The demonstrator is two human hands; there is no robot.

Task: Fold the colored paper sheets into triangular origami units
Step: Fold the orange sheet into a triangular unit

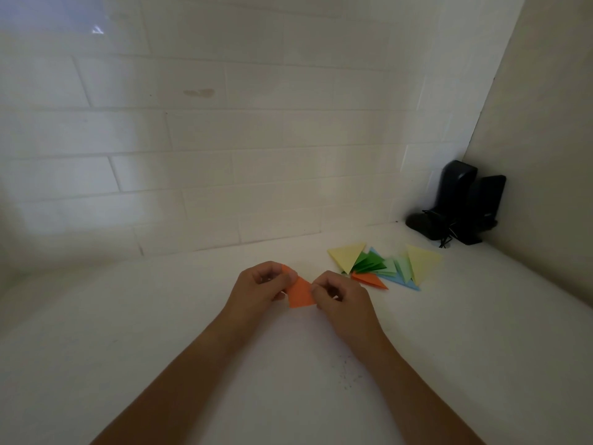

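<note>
White counter (417, 364) under both forearms. Pile of folded triangles (382, 264) lies beyond right hand (340, 298), far-right of it. Orange sheet (300, 293) spans gap between hands; left hand (261, 284) pinches its upper-left corner, right pinches right edge. Long axis runs from left hand down toward right hand.

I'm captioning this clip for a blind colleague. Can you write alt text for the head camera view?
Two hands, left hand and right hand, pinch an orange paper between them above a white table. To the right lies a pile of folded triangles in yellow, green, blue and orange, with two black speakers in the corner.
</note>
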